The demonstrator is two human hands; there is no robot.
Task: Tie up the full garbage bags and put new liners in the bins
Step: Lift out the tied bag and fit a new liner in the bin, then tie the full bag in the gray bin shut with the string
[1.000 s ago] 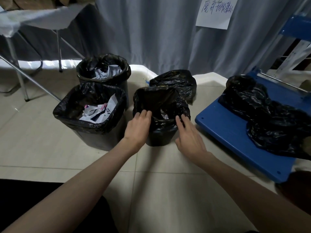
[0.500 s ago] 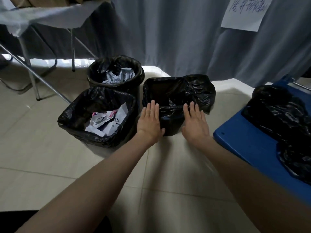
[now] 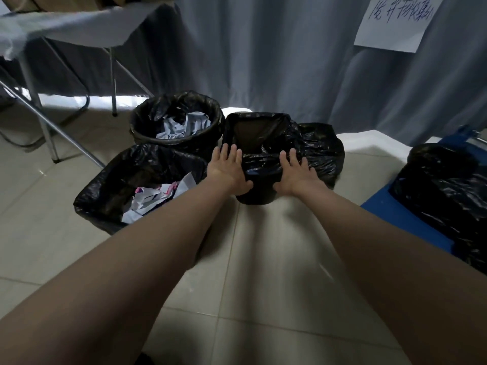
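A small black bin [image 3: 257, 192] with a fresh black liner folded over its rim stands on the tiled floor. My left hand [image 3: 227, 172] lies flat with straight fingers against its left side. My right hand [image 3: 296, 173] presses flat on the liner at its right side. Right behind this bin sits a tied black bag [image 3: 324, 151]. Two lined bins hold crumpled paper: one at the near left [image 3: 126, 185], one further back [image 3: 176, 119].
A blue board [image 3: 405, 219] at the right carries a heap of black bags [image 3: 448, 196]. A grey curtain [image 3: 276, 54] with a paper sign [image 3: 395, 19] hangs behind. A folding table's metal legs [image 3: 47, 119] stand at the left.
Both hands went from the bin's rim to lying flat on its sides, and the bin has slid away toward the tied bag and the curtain. The view tilted up.
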